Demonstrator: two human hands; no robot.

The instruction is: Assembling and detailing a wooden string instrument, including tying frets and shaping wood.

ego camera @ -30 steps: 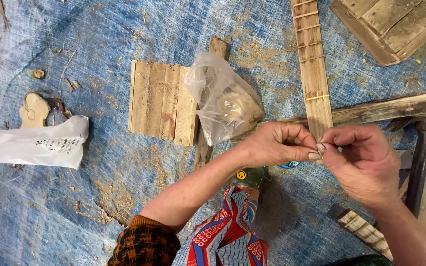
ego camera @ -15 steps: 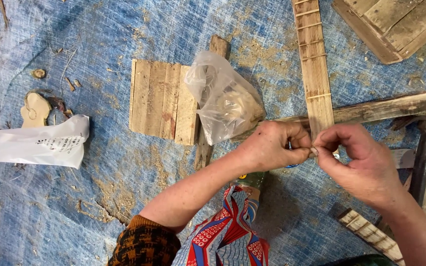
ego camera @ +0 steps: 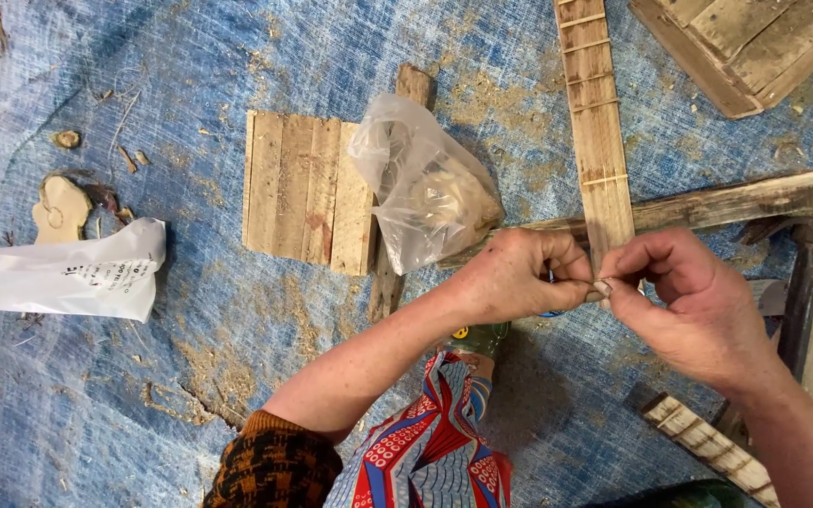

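Wooden slat strip (ego camera: 598,141), light, stiff yet splintery, lies across a rough beam (ego camera: 708,205) on the blue tarp (ego camera: 190,376); left hand (ego camera: 519,277) and right hand (ego camera: 684,301) pinch its near end, fingers closed; best held by its edges.

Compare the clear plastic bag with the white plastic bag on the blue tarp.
The clear crumpled plastic bag is see-through and puffed up, with pale pieces inside; the flat white plastic bag is opaque with dark print, and its contents cannot be seen. The clear one rests partly on the panel of joined wooden slats; the white one lies straight on the blue woven tarp, at the left edge. The clear one lies nearer the left hand. Neither is touched.
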